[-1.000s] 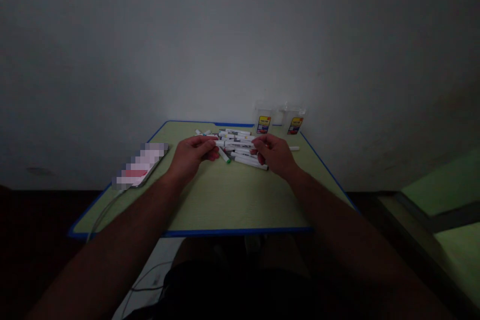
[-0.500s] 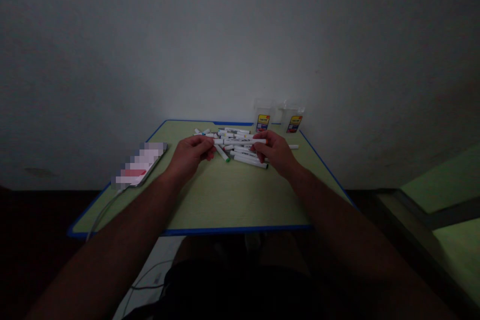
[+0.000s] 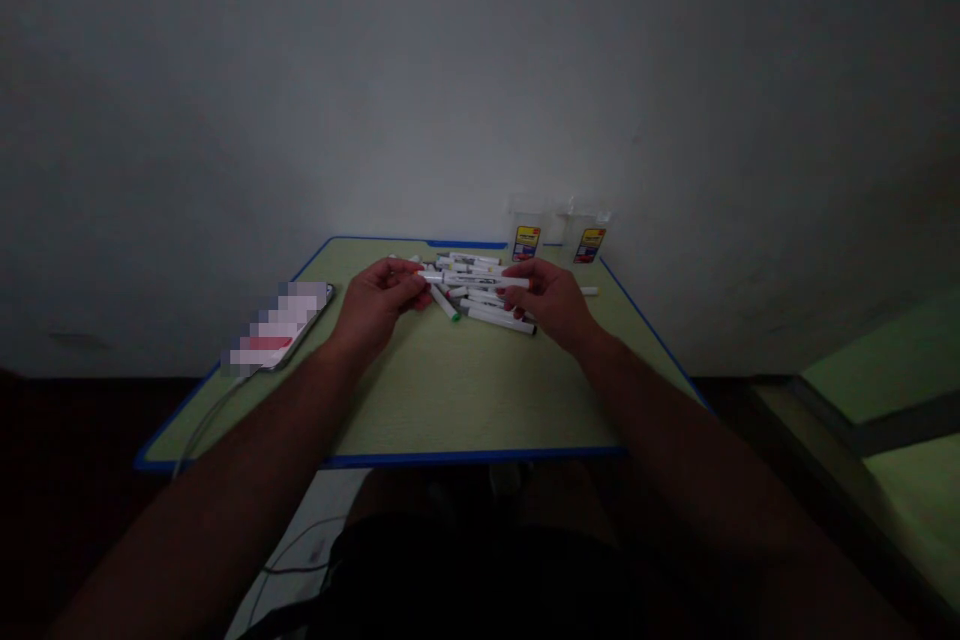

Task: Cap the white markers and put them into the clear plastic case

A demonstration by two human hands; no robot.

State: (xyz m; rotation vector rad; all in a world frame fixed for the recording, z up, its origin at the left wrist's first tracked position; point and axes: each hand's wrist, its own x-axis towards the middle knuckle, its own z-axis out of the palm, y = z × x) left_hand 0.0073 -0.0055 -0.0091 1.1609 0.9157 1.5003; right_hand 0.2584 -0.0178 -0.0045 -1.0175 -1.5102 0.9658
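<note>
A white marker (image 3: 491, 281) is held roughly level above a pile of similar markers, stretched between both hands. My left hand (image 3: 379, 298) pinches its left end, a white cap (image 3: 432, 276) with a touch of orange at the tip. Whether this cap has come away from the barrel, I cannot tell. Around the marker's right end, with orange showing beside the fingers, my right hand (image 3: 551, 298) is closed. Beneath lie several white markers (image 3: 501, 322), partly hidden by the hands; one with a green end (image 3: 445, 304) points toward me.
Two clear plastic cases (image 3: 527, 232) with yellow labels stand at the back right by the wall. A phone (image 3: 277, 330) with a white cable (image 3: 206, 415) lies at the left of the blue-edged table (image 3: 480, 400). A grey wall (image 3: 420, 80) rises behind.
My left hand has shifted slightly left, taking the capped end with it, and orange now shows at that tip. My right hand has barely moved.
</note>
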